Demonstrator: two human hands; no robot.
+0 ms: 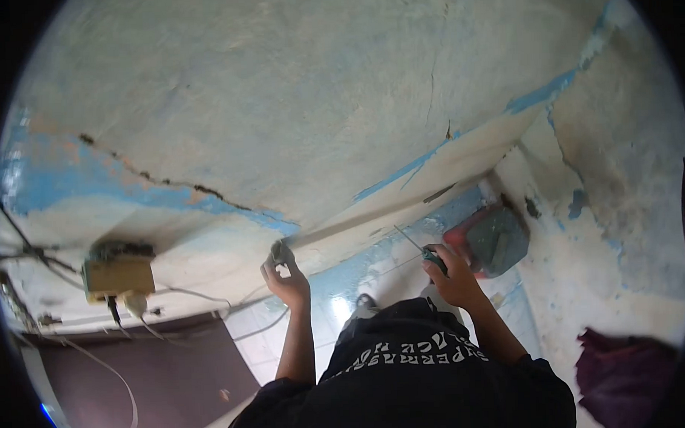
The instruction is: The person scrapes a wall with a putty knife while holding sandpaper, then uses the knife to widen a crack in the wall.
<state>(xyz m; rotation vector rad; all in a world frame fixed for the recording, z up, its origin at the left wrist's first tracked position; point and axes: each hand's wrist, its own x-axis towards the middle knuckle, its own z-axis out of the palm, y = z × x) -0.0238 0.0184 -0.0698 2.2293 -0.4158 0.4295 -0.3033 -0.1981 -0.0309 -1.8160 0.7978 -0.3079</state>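
Observation:
My left hand (288, 284) is closed around a small grey piece (282, 253), perhaps folded sheet material, whose kind I cannot make out. It is held up close to the lower part of the wall (279, 126), near the end of a dark crack (160, 179) beside blue paint. In my right hand (455, 276) is a screwdriver with a dark green handle (435, 260). Its thin shaft (408, 238) points up and left, and the tip appears near the wall's base; contact cannot be told.
Beside my right hand stands a red container (462, 238) with a dark grey top. At left, a yellowish socket box (118, 276) has plugs and trailing cables. A brown panel (152, 379) lies below it. Purple cloth (623, 378) is at lower right; tiled floor (260, 341) shows beneath.

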